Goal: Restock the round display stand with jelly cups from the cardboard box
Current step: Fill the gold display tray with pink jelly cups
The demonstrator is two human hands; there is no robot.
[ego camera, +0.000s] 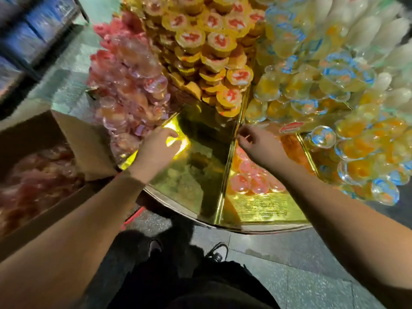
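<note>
Cardboard box: brown corrugated cardboard box at left edge of frame, flaps up; blurred reddish jelly cups fill it, too smeared to count.
Pink pile: clear round plastic cups with pink-red filling, heaped in the stand's left wedge, centre left; too many to count.
Left hand: left hand at frame centre, beside the foot of the pink pile, over a bright glare on the gold floor; fingers curled downward, and whether they hold a cup cannot be told.
Display stand: round display stand with mirrored gold floor and raised gold divider strips; the wedge beneath the hands is mostly bare.
Yellow pile: yellow scalloped-lid cups with red print, stacked at top centre.
Right hand: right hand just right of the divider, fingers curled narrow with nothing visible in them.
Low cups: several pink-orange clear cups lying below the right wrist.
Orange pile: clear cups with orange filling and blue-rimmed lids, right of frame.
White packs: long whitish packs, upper right, blurred.
Floor: grey speckled floor; two dark shoes at bottom centre.
</note>
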